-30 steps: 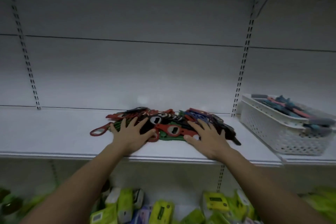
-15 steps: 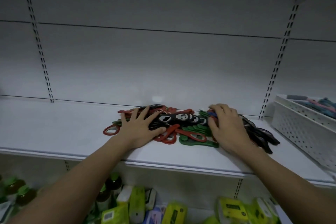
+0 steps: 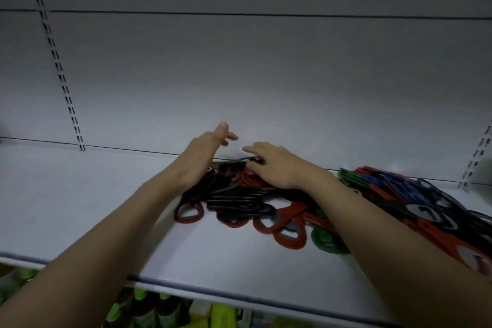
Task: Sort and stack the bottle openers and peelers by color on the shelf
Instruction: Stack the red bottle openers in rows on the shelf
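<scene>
In the head view a white metal shelf (image 3: 80,210) runs across the frame, backed by a pale panelled wall with slotted uprights (image 3: 57,61) at left and far right. The light is dim. Below the shelf's front lip, green and yellow packaged goods (image 3: 149,311) show on a lower level.

A loose pile of bottle openers (image 3: 239,200) in black, red and green lies near the middle of the shelf, toward the back wall. A second heap (image 3: 415,200) with blue, red, black and green pieces spreads to the right and runs off the frame edge.

Both bare forearms reach in from the bottom. The left hand (image 3: 202,157) is raised edge-on at the left end of the middle pile, its fingers (image 3: 222,130) stretched out and only slightly parted, tips blurred. The right hand (image 3: 277,165) lies palm-down on top of the same pile, fingers (image 3: 253,150) curved over a black piece at the back.

The right forearm hides where the two heaps meet. Peelers cannot be told from openers in the tangle.
</scene>
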`<state>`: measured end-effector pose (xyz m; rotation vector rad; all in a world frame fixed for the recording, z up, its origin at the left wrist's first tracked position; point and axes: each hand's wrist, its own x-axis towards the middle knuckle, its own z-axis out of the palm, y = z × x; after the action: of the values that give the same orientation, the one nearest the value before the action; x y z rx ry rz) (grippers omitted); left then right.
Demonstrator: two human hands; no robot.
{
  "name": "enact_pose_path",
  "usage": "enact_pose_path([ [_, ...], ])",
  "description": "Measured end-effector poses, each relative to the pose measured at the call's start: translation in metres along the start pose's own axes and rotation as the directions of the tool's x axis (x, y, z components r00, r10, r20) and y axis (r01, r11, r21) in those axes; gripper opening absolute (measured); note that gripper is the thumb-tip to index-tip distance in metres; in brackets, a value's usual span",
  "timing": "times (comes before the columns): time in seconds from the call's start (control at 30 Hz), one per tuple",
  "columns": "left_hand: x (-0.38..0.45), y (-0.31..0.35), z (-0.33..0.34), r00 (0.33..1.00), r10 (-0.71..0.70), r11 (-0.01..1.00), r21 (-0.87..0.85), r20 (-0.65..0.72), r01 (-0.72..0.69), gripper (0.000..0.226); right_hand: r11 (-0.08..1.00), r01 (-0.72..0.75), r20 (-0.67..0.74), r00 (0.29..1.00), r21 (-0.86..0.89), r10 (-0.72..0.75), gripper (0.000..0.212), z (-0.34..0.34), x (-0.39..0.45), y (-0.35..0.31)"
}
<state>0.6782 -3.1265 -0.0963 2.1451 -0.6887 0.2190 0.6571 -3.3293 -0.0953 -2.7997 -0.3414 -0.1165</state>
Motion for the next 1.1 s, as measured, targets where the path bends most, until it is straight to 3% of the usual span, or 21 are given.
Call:
enact_pose_path([
  [0.07,0.023,0.006,0.005,0.998,-0.068,0.992,-0.111,-0.016,0.066,0.067,0.999,0.031,0.006,1.000,-0.025,-0.031,0.041,0.008,-0.002,0.001],
  [0.17,0.038,0.002,0.027,0.989,-0.059,0.998,0.031,0.134,0.056,0.038,0.996,0.080,-0.047,0.996,0.049,-0.078,0.031,0.004,-0.010,0.007],
  [0.23,0.038,-0.007,0.032,0.951,-0.099,0.984,0.168,0.291,0.051,0.036,0.986,0.107,-0.027,0.994,0.131,-0.105,0.025,-0.004,-0.016,0.013],
  [0.3,0.038,-0.014,0.024,0.933,-0.120,0.974,0.224,0.339,0.044,0.033,0.978,0.098,-0.014,0.995,0.185,-0.097,0.028,-0.014,-0.019,0.015],
  [0.4,0.038,-0.026,0.009,0.937,-0.154,0.972,0.221,0.312,0.086,0.028,0.982,0.058,-0.006,0.998,0.182,-0.058,0.036,-0.022,-0.021,0.015],
  [0.6,0.033,-0.035,0.002,0.959,-0.199,0.941,0.313,0.200,0.130,0.052,0.983,-0.012,-0.056,0.998,0.182,0.023,0.042,-0.028,-0.026,0.022],
  [0.67,0.030,-0.034,0.003,0.975,-0.184,0.934,0.330,0.123,0.135,0.046,0.980,-0.055,-0.089,0.993,0.189,0.073,0.042,-0.029,-0.028,0.026],
  [0.73,0.026,-0.028,0.006,0.988,-0.130,0.963,0.246,0.081,0.107,0.026,0.973,-0.092,-0.120,0.986,0.211,0.119,0.028,-0.028,-0.029,0.027],
  [0.8,0.021,-0.019,0.011,0.985,-0.087,0.985,0.163,0.151,0.062,0.025,0.972,-0.121,-0.096,0.985,0.200,0.142,0.017,-0.025,-0.029,0.024],
  [0.9,0.018,-0.010,0.017,0.951,-0.077,0.974,0.226,0.299,0.008,0.029,0.974,-0.135,-0.064,0.987,0.181,0.148,0.033,-0.023,-0.030,0.016],
  [1.0,0.019,-0.011,0.014,0.954,-0.098,0.980,0.195,0.283,0.042,0.014,0.945,-0.148,-0.051,0.984,0.292,0.170,0.037,-0.024,-0.031,0.011],
  [1.1,0.018,-0.011,0.008,0.956,-0.127,0.982,0.169,0.266,0.083,0.013,0.867,-0.183,-0.039,0.973,0.464,0.227,0.030,-0.026,-0.031,0.011],
])
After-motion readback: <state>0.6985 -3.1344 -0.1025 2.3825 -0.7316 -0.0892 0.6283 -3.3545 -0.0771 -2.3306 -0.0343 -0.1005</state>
